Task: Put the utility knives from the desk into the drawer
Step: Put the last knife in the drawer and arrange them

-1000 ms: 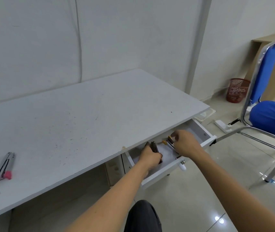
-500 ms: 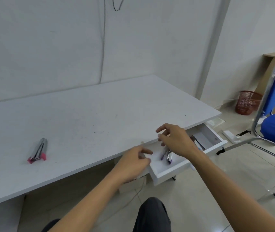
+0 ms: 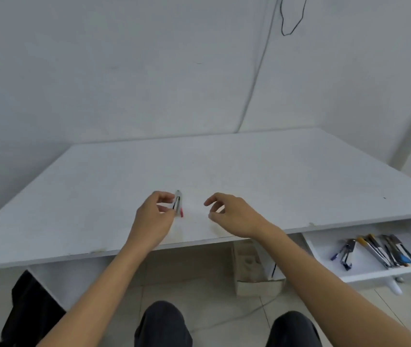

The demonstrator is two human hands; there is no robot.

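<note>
A silver utility knife with a pink end point(image 3: 178, 206) lies on the white desk point(image 3: 249, 171) near its front edge. My left hand point(image 3: 153, 217) is at the knife's left side, thumb and forefinger pinched on it. My right hand point(image 3: 234, 215) hovers over the desk a little to the knife's right, fingers curled apart and holding nothing. The white drawer point(image 3: 384, 271) stands pulled out under the desk at the far right. Several utility knives point(image 3: 379, 251) lie inside it.
A cardboard box point(image 3: 249, 274) sits under the desk between my arms. A black object point(image 3: 31, 304) lies on the floor at the lower left. My knees are at the bottom edge. A thin black cable point(image 3: 289, 23) hangs on the wall behind.
Both hands left the drawer and moved left over the desk. The left hand reached the pink-ended knife and closed on it. The view swung left, putting the drawer at the far right.
</note>
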